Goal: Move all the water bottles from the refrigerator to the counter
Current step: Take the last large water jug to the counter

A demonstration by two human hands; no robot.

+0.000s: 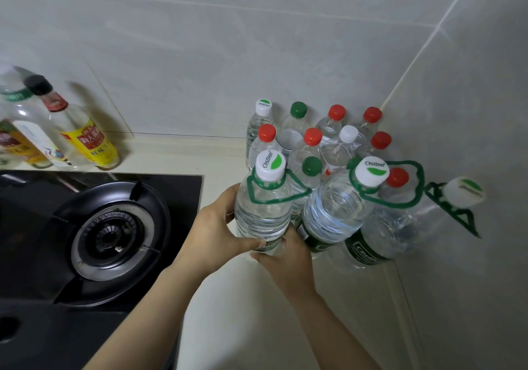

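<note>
Your left hand (pixel 217 226) wraps the side of the big bottle (pixel 263 212) and your right hand (pixel 283 258) curls round its base, probably because it is full and heavy. You hold it upright at the counter (pixel 228 312), just beside the other bottles (pixel 314 141) packed in the corner, likely to keep it away from the stove (pixel 108 232).

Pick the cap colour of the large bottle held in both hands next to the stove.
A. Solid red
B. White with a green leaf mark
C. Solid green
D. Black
B: the large bottle, gripped by the left hand and the right hand, has a white cap printed with a green leaf logo.
</note>
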